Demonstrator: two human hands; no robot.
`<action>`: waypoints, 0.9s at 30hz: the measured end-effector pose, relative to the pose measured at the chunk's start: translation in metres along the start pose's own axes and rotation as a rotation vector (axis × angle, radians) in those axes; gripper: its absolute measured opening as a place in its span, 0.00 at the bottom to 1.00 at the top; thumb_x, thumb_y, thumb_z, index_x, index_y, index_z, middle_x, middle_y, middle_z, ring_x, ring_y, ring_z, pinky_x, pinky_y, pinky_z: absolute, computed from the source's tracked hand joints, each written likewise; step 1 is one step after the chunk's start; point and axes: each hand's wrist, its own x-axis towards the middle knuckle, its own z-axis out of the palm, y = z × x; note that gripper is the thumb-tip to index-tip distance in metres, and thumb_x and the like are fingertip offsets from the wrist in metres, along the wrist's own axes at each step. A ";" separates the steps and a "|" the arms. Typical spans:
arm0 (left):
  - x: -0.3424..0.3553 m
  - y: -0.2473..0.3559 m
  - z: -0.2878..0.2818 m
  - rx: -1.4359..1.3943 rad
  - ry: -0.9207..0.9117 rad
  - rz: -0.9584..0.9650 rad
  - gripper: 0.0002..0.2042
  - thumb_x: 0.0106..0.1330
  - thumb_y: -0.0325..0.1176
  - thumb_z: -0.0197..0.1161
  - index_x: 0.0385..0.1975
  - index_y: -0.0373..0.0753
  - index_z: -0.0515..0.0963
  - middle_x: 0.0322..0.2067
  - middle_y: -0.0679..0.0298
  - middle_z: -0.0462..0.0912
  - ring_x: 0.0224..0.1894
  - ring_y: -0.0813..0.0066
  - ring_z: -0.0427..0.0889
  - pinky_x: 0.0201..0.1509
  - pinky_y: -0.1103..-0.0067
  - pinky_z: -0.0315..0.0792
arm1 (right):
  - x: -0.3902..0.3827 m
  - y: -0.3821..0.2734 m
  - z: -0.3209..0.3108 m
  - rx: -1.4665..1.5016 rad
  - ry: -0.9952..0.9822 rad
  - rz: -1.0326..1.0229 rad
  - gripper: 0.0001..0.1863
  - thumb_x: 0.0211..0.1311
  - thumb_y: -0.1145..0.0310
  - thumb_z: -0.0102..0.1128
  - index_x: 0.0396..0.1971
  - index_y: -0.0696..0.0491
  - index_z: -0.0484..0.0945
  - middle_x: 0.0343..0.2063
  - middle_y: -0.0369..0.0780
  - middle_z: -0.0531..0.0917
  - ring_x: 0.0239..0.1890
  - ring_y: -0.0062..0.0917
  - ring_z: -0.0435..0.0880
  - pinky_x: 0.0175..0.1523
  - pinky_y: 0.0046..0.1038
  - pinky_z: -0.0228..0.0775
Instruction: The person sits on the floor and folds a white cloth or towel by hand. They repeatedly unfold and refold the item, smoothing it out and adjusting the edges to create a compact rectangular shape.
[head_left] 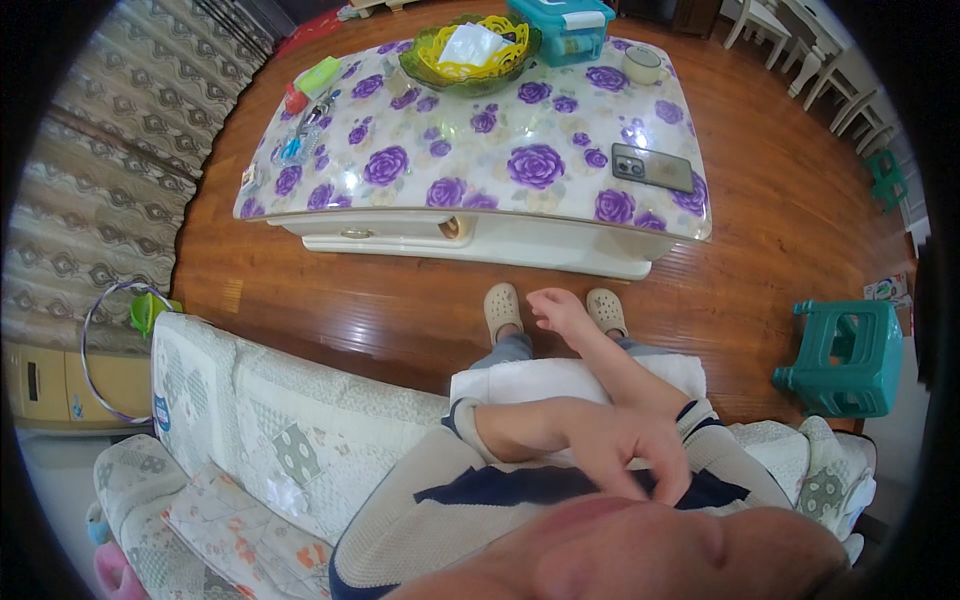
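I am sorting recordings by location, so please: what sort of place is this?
Probably a home living room: a quilted sofa, a flower-patterned low table and long patterned curtains.

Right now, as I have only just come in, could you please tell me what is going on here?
A person sits on the sofa, a white cloth across the lap. The right hand is held out in front, between the pale clogs in this view, with no object visible in it. The left hand is bent across the chest by the right arm; whether it touches anything is unclear. A phone lies on the flowered table.
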 end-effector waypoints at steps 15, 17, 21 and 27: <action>-0.047 -0.074 -0.078 0.470 1.030 -0.496 0.06 0.62 0.27 0.65 0.36 0.36 0.77 0.31 0.69 0.79 0.35 0.85 0.76 0.41 0.84 0.71 | 0.018 0.000 0.019 0.153 -0.224 -0.006 0.11 0.61 0.60 0.60 0.31 0.53 0.77 0.26 0.32 0.75 0.26 0.16 0.71 0.32 0.20 0.67; -0.066 -0.066 -0.081 0.630 1.156 -0.548 0.07 0.61 0.27 0.65 0.38 0.36 0.77 0.32 0.67 0.80 0.37 0.82 0.76 0.42 0.82 0.71 | 0.024 -0.007 0.028 0.135 -0.220 -0.040 0.12 0.61 0.60 0.60 0.32 0.54 0.76 0.25 0.33 0.75 0.25 0.16 0.71 0.30 0.19 0.67; -0.113 -0.047 -0.040 1.519 1.465 -0.437 0.12 0.59 0.29 0.65 0.42 0.37 0.77 0.41 0.60 0.79 0.46 0.68 0.77 0.50 0.75 0.70 | 0.068 0.004 0.040 -0.200 -0.135 -0.239 0.19 0.61 0.59 0.61 0.44 0.58 0.77 0.33 0.40 0.80 0.33 0.25 0.78 0.39 0.26 0.72; -0.157 -0.018 0.079 1.722 1.150 -1.442 0.20 0.61 0.43 0.62 0.51 0.42 0.75 0.53 0.54 0.76 0.60 0.56 0.69 0.63 0.60 0.61 | 0.060 0.009 0.047 -0.259 -0.088 -0.191 0.17 0.57 0.57 0.61 0.34 0.57 0.83 0.26 0.40 0.84 0.24 0.20 0.80 0.29 0.28 0.72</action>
